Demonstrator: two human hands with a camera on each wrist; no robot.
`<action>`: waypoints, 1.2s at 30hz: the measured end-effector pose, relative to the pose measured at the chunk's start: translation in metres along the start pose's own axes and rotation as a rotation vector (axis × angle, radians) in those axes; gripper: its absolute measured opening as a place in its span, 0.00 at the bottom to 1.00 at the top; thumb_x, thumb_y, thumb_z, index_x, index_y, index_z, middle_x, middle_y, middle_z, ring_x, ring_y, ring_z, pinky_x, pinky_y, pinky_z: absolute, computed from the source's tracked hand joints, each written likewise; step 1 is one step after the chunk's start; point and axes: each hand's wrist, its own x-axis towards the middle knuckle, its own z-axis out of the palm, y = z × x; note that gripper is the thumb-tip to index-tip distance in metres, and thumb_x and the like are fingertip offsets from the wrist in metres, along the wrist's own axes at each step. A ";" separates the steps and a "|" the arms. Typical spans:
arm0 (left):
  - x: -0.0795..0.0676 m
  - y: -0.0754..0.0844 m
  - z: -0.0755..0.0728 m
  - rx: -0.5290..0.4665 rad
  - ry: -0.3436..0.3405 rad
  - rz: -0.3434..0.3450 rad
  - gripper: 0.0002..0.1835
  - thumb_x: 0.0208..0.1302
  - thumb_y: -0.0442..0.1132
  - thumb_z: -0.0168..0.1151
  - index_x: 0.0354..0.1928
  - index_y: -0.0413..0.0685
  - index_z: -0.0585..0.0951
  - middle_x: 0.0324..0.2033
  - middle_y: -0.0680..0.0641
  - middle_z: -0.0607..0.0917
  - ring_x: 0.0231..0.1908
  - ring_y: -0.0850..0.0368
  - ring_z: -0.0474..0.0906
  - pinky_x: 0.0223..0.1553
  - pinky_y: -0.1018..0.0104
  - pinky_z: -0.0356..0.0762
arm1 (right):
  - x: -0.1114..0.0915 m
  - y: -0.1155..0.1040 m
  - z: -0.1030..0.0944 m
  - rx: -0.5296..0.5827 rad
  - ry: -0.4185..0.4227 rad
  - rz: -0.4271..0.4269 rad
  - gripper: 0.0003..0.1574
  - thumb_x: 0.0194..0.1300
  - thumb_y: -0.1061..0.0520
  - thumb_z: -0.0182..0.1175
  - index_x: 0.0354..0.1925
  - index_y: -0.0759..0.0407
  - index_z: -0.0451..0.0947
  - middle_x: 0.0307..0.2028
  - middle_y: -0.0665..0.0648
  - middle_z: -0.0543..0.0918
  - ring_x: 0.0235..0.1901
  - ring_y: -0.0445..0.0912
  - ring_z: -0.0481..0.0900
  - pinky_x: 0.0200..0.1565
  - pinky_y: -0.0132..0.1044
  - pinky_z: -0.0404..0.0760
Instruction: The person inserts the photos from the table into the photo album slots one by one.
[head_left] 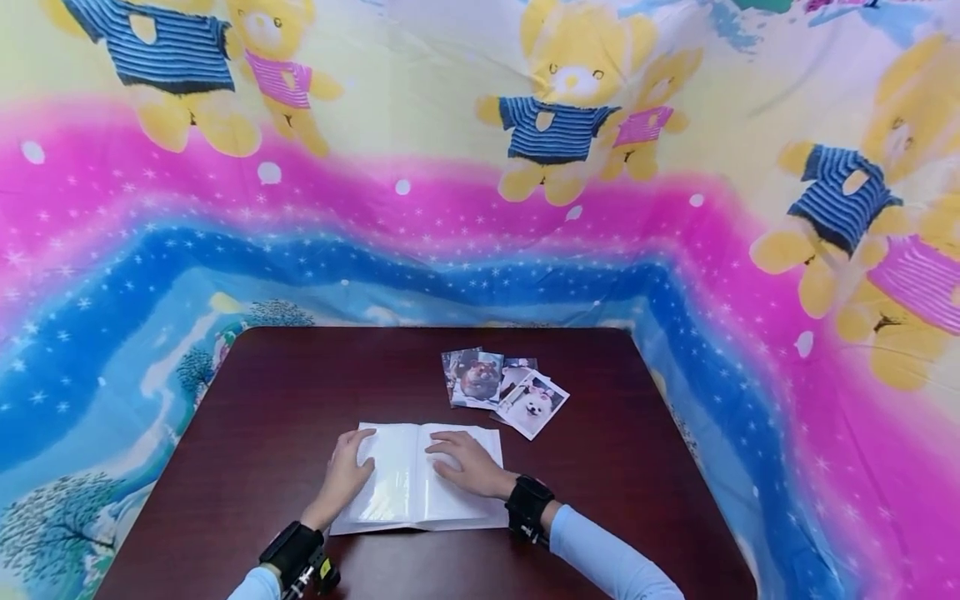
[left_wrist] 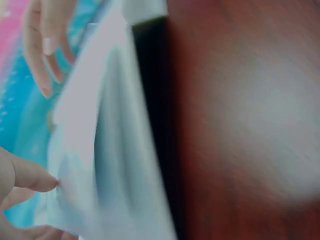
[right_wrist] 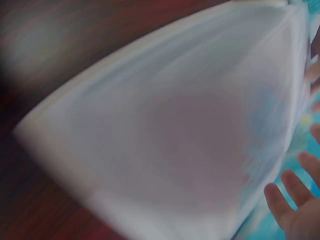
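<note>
Album (head_left: 417, 487), one, open flat, glossy pale pages, lying between and beneath the two hands; left hand (head_left: 348, 468), at the outer edge of the left page (head_left: 390, 487), released, thumb and forefinger well apart, thumb touching the page; whether its other fingers reach under the edge, cannot tell; right hand (head_left: 468, 467), above the right page (head_left: 463, 510), released, fingers loosely spread and grasping nothing; whether they touch the page, cannot tell.

Photo prints, several, overlapping in a loose group beyond the right hand; among them, a print of a brown furry animal (head_left: 480, 379) nearer the left hand's side, and a tilted, white-bordered print of a white dog (head_left: 532, 406) farther to the right; black wrist straps, two, one behind the left hand (head_left: 291, 546), one behind the right (head_left: 529, 504); light blue sleeve (head_left: 611, 554), behind the right strap; dark reddish-brown table (head_left: 600, 454), under album and prints; printed cloth (head_left: 450, 221), bears in striped tops, hanging beyond both hands.
</note>
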 end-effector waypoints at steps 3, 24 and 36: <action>-0.006 -0.005 0.005 0.128 0.020 0.089 0.25 0.46 0.19 0.61 0.51 0.36 0.82 0.56 0.26 0.74 0.53 0.25 0.71 0.40 0.30 0.72 | -0.011 0.011 -0.005 -0.042 0.008 0.062 0.21 0.71 0.56 0.57 0.60 0.59 0.78 0.64 0.60 0.74 0.64 0.54 0.68 0.63 0.50 0.67; -0.023 0.035 0.073 0.208 0.047 0.631 0.12 0.56 0.33 0.65 0.43 0.44 0.85 0.48 0.37 0.83 0.52 0.35 0.77 0.50 0.32 0.69 | 0.016 0.086 -0.036 0.184 0.455 0.982 0.06 0.62 0.62 0.62 0.37 0.65 0.77 0.29 0.56 0.79 0.30 0.51 0.77 0.40 0.46 0.74; -0.026 0.031 0.081 0.216 0.041 0.614 0.11 0.57 0.34 0.63 0.43 0.45 0.85 0.51 0.37 0.83 0.55 0.34 0.76 0.51 0.28 0.66 | 0.036 0.097 -0.043 0.380 0.446 1.141 0.16 0.53 0.63 0.67 0.19 0.59 0.69 0.19 0.53 0.71 0.22 0.48 0.72 0.32 0.45 0.80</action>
